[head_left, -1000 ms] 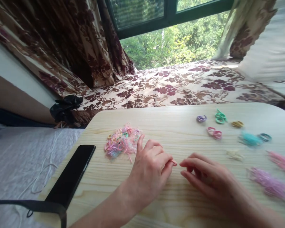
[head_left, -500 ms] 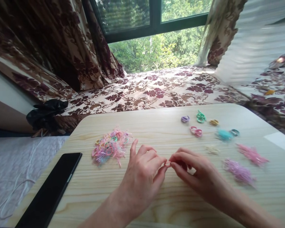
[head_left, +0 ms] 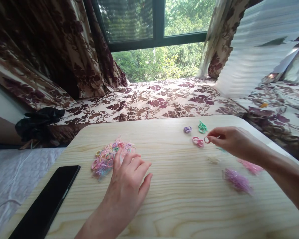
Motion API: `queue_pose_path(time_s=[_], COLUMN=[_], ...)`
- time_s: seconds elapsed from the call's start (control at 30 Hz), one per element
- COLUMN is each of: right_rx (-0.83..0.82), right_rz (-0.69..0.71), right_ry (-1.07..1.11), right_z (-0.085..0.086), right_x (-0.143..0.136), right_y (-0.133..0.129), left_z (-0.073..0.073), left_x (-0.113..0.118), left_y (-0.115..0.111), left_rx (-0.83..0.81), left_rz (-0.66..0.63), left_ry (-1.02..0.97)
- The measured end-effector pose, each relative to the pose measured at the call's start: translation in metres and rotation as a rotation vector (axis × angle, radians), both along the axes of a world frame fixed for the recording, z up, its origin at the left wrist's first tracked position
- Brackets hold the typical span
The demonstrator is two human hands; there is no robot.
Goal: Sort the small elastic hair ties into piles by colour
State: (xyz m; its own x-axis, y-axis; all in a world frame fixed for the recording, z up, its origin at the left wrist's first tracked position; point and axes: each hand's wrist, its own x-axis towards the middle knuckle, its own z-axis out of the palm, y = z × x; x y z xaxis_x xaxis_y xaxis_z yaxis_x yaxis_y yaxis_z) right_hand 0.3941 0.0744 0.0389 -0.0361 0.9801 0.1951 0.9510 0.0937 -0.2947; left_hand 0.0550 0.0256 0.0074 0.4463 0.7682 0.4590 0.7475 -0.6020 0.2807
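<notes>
My right hand (head_left: 230, 141) pinches a small pink hair tie (head_left: 206, 140) between thumb and fingertips, just right of a little group of pink hair ties (head_left: 197, 141). Behind these lie a purple group (head_left: 187, 129) and a green group (head_left: 202, 127). My left hand (head_left: 129, 176) is open, palm down with fingers spread, over the near right side of a mixed pile of colourful bands (head_left: 107, 157). Part of that pile is covered by the fingers. A bit of turquoise bands (head_left: 222, 149) shows beneath my right hand, which covers the rest.
Cream bands (head_left: 213, 159), a purple bundle (head_left: 238, 181) and a pink bundle (head_left: 251, 166) lie at the right of the wooden table (head_left: 164, 199). A black phone (head_left: 46, 202) rests along the left edge. Beyond the table is a flower-patterned ledge (head_left: 154, 103) below a window.
My hands have come apart from the middle. The right one moved right and away with the pink hair tie; the left let go and moved left to the mixed pile. The view shifted slightly.
</notes>
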Motion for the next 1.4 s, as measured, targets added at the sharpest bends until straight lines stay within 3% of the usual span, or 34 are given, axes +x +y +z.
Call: queue_pose_path(time_s=[0.3,0.5,0.67,0.77,0.9,1.07,1.23,1.4], right_rx=[-0.241,-0.229,-0.052,0.068,0.042,0.204,0.496,0.410], right_rz=[0.071,0.069,0.140,0.319,0.469,0.432,0.368,0.406], right_ry=[-0.169,-0.243,-0.164,-0.057,0.016,-0.095,-0.216,-0.153], right_z=[-0.004,-0.002,-0.001,-0.015,-0.031,-0.028,-0.027,-0.051], right_x=[-0.059,-0.063,-0.055,-0.071,-0.100,-0.096,-0.077,-0.068], right_y=[0.003,0.012,-0.011,-0.036,-0.059,-0.054,-0.039,-0.035], left_z=[-0.011,-0.014,-0.009,-0.001,0.015,0.030,0.027,0.025], left_x=[0.009,0.007,-0.005,-0.021,-0.049,-0.059,-0.045,-0.048], left_y=[-0.013,-0.009,-0.004,0.004,0.021,0.040,0.052,0.067], left_rx=[-0.015,-0.015,-0.052,-0.049,0.025,0.094,0.084,0.042], left_rz=[-0.041,-0.040,0.028,0.082,0.177,0.271,0.333,0.395], left_ry=[-0.088,-0.099,-0.040,0.062,0.232,0.276,0.208,0.211])
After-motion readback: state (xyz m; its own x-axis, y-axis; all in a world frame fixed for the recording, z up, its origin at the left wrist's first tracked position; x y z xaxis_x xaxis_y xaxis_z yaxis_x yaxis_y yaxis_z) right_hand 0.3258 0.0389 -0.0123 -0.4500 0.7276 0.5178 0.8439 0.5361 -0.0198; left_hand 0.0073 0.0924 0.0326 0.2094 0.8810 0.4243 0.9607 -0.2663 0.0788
